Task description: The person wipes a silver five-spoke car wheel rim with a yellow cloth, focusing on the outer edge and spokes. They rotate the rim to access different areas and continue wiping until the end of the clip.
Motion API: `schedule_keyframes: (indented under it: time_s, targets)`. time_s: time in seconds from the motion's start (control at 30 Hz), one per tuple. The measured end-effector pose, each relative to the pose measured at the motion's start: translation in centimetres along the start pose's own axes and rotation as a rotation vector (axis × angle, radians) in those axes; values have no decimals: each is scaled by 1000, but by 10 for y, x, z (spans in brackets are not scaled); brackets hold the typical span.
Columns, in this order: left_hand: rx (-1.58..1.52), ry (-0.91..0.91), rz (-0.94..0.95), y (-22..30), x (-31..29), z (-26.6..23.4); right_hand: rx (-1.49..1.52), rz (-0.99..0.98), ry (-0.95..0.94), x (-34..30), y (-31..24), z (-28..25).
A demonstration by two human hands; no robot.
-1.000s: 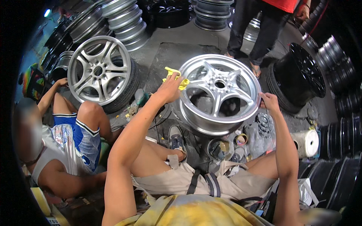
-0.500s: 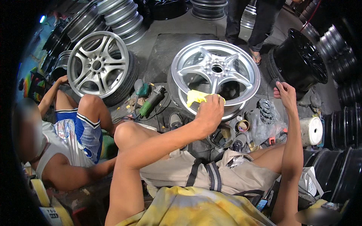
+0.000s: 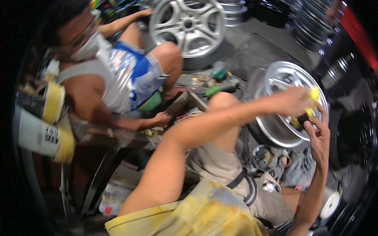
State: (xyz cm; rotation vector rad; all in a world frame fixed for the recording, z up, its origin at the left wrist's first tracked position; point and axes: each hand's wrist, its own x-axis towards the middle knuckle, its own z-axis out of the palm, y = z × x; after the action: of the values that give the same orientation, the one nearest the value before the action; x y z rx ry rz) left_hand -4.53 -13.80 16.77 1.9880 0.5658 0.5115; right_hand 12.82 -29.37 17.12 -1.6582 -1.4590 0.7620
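A silver alloy wheel (image 3: 271, 80) lies in front of me, tilted over another silver rim (image 3: 275, 136). Above its right side my left hand (image 3: 293, 103), blurred by motion, is closed on a bright yellow cloth (image 3: 314, 94). My right hand (image 3: 319, 135) comes up close below, fingers around a small black piece (image 3: 303, 118) whose kind I cannot make out. Hands, cloth and black piece are bunched together and cover part of the wheel. Whether the black piece touches the cloth is hard to tell.
On my left sits a co-worker (image 3: 102, 78), one hand at a second silver wheel (image 3: 189, 37). A green power tool (image 3: 222, 88), a round container (image 3: 264, 157) and a plastic bag (image 3: 301, 169) lie between. Someone in red (image 3: 360, 35) stands far right.
The view has swung left, bringing the co-worker nearer the middle. My left hand has lifted the yellow cloth off the wheel's near edge; my right hand has come in beside it with the black piece.
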Motion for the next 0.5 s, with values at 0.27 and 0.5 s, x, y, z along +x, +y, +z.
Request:
schedule_keyframes:
  time_s: [0.27, 0.5]
  targets:
    - [127, 413, -113, -28, -107, -131, -36, -172, 54, 53, -26, 25]
    - [686, 912, -539, -94, -224, -167, -147, 86, 153, 28, 42, -34]
